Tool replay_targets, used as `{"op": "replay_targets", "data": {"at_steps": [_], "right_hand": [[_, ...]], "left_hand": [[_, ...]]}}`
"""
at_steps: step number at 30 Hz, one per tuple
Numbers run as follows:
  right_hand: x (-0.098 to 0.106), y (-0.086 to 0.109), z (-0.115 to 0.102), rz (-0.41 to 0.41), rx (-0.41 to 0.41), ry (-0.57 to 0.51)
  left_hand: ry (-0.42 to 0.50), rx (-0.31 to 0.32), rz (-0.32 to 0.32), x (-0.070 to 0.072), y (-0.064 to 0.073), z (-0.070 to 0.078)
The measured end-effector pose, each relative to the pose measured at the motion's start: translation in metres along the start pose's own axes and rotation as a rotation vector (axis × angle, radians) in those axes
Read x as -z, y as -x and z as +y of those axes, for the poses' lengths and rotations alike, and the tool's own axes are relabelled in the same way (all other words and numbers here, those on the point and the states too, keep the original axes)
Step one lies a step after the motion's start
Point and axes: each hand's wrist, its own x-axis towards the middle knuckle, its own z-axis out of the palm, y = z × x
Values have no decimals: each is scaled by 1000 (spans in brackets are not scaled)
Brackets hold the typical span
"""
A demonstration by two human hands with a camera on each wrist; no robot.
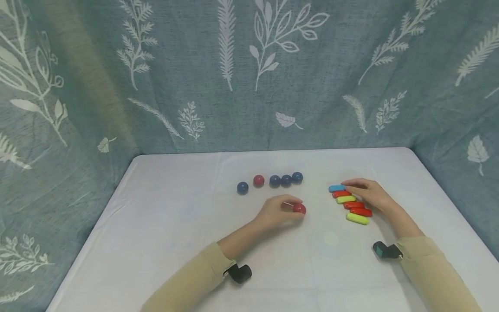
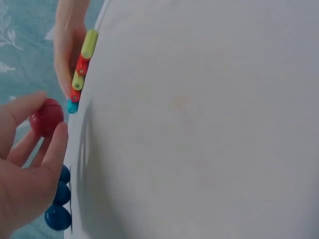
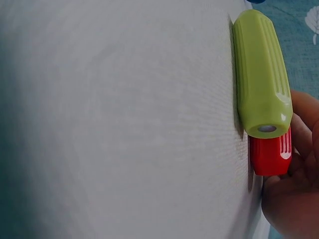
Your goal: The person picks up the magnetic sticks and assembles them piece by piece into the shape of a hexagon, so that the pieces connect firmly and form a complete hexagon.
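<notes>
Hanging behind everything, a teal cloth with white leaf prints (image 1: 241,121) borders the white table (image 1: 175,225). Over it the two hands are well apart: the left hand (image 1: 274,212) pinches a red ball (image 1: 299,209) between thumb and fingertips, while the right hand (image 1: 370,193) has its fingers at the right end of a blue cylinder (image 1: 336,188) — whether it grips or merely touches, I cannot tell. That cylinder heads a slanting line of six, close together, with three red cylinders (image 1: 354,205) and two lime cylinders (image 1: 346,199) running toward the person. Farther left, four blue balls (image 1: 274,181) and a second red ball (image 1: 258,181) make a loose row, three blues side by side at its right end. As I judge it, the sorting by shape is well along: five balls lie in their row, five cylinders lie free of the fingers — what seems left is the held ball, outside that row, and perhaps the blue cylinder's final position.
</notes>
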Motion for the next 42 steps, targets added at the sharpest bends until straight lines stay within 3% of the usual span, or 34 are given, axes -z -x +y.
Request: {"op": "replay_targets", "data": {"at_steps": [11,21,29,37,42], "right_hand": [[1,2,0,-13,-6,-49],[1,1,1,-12,4,-18],[2,2,0,-22,3,-23],[8,-3,0,-82,-21,-25],[11,-5,0,-103,-18,-29]], "left_hand": [[-26,53,-11,23,57,-10],[15,70,-28,42,97,-22],[2,61,11,53,116,-25],[74,45,5,55,127,-27],[47,35,-6,55,133,-28]]}}
